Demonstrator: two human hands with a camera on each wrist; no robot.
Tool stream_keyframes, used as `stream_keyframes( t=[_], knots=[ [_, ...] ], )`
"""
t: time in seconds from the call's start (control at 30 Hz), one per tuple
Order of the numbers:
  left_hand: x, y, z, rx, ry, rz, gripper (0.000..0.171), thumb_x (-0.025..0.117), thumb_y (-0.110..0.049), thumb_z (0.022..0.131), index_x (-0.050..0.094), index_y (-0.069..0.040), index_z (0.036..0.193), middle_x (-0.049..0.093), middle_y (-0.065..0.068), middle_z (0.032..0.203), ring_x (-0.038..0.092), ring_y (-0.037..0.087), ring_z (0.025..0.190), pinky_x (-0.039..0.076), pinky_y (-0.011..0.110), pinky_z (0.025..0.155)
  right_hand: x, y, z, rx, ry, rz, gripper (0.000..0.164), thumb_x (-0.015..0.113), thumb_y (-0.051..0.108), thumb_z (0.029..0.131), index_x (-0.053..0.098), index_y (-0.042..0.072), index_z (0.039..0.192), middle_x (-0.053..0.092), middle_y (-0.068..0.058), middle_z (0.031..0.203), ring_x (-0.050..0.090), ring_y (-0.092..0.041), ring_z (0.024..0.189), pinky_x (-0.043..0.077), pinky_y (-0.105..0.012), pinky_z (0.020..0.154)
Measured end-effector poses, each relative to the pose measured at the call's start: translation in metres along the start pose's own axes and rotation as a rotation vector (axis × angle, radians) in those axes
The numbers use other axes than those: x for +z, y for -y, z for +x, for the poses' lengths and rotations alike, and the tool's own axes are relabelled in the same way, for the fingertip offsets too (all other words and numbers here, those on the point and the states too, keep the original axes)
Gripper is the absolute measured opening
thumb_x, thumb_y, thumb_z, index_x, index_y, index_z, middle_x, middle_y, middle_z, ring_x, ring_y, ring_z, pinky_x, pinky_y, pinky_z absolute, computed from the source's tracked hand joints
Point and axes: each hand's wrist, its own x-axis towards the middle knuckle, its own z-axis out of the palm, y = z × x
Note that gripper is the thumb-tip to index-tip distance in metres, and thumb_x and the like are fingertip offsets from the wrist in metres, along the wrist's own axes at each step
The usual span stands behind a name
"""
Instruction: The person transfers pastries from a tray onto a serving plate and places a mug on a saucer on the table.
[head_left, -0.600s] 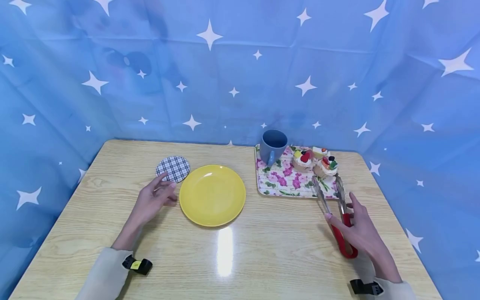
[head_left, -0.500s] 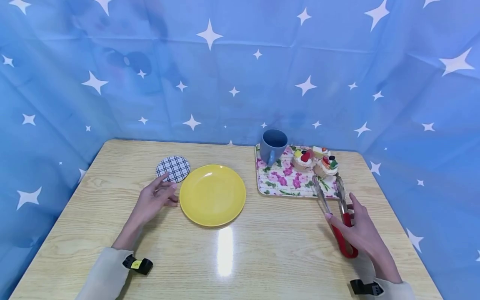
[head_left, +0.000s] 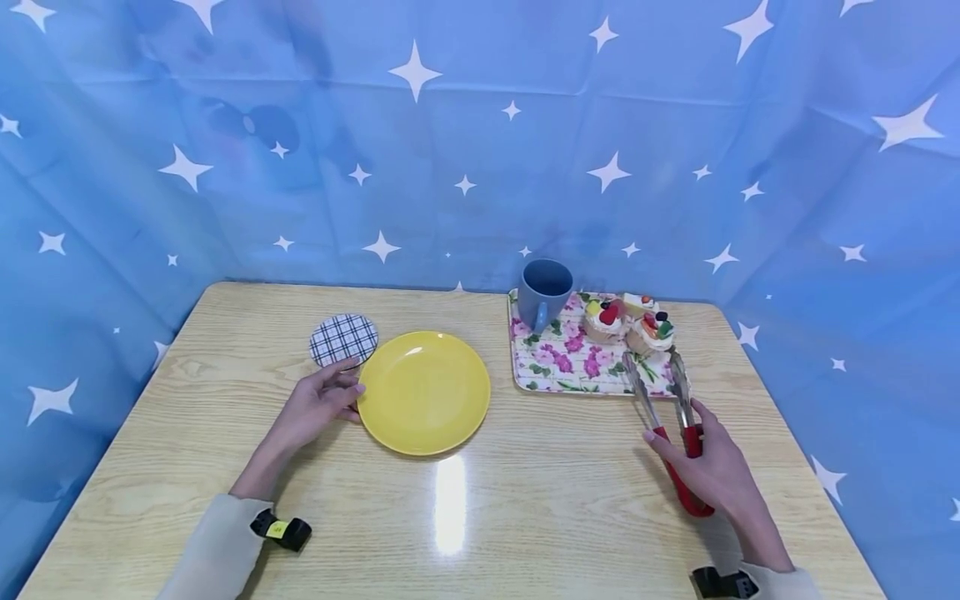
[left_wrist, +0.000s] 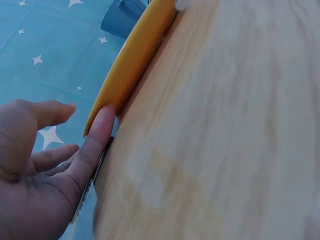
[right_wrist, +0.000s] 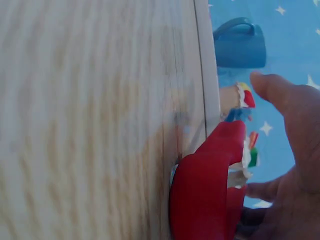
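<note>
My left hand (head_left: 315,407) is at the left rim of a round yellow plate (head_left: 424,393). In the left wrist view, one fingertip (left_wrist: 104,116) touches the plate's edge (left_wrist: 131,60), while the thumb stands apart above it. My right hand (head_left: 718,467) hovers around tongs (head_left: 684,487) with red handles, their metal ends over the front edge of a flowered tray (head_left: 555,379). From the right wrist, the thumb (right_wrist: 275,92) shows clear of the red handle (right_wrist: 200,192); the other fingers are partly hidden behind it.
On the tray are a blue mug (head_left: 544,293), two fruit-topped cupcakes (head_left: 604,321) and a small cake piece (head_left: 640,304). A checked round coaster (head_left: 342,336) lies behind the left hand, near the plate. Blue star-patterned cloth (head_left: 420,167) surrounds the wooden table (head_left: 555,517).
My left hand has moved right, up to the plate's rim, with its thumb now over the edge. The right hand has come slightly closer around the tongs, which have stayed in place.
</note>
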Motion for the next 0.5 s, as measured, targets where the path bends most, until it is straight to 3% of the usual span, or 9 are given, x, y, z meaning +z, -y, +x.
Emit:
stream_keyframes(
  t=[0.37, 0.5],
  knots=[
    [0.0003, 0.0067, 0.0002, -0.019, 0.026, -0.011, 0.063, 0.065, -0.005, 0.099, 0.040, -0.006, 0.157, 0.054, 0.026, 0.127, 0.072, 0.009, 0.094, 0.067, 0.033, 0.082, 0.0045, 0.0026, -0.0003, 0.008, -0.045, -0.028, 0.122, 0.066, 0.070, 0.087, 0.007, -0.007, 0.161, 0.038, -0.040, 0.144, 0.050, -0.053, 0.120, 0.062, -0.057, 0.079],
    [0.0004, 0.0082, 0.0001, -0.032, 0.024, -0.018, 0.062, 0.065, -0.007, 0.100, 0.041, -0.009, 0.157, 0.054, 0.022, 0.127, 0.072, 0.009, 0.096, 0.067, 0.034, 0.083, 0.0065, 0.0030, -0.0008, 0.037, -0.065, -0.030, 0.117, 0.067, 0.069, 0.088, 0.017, -0.011, 0.158, 0.046, -0.037, 0.135, 0.054, -0.047, 0.112, 0.060, -0.044, 0.069]
  ],
)
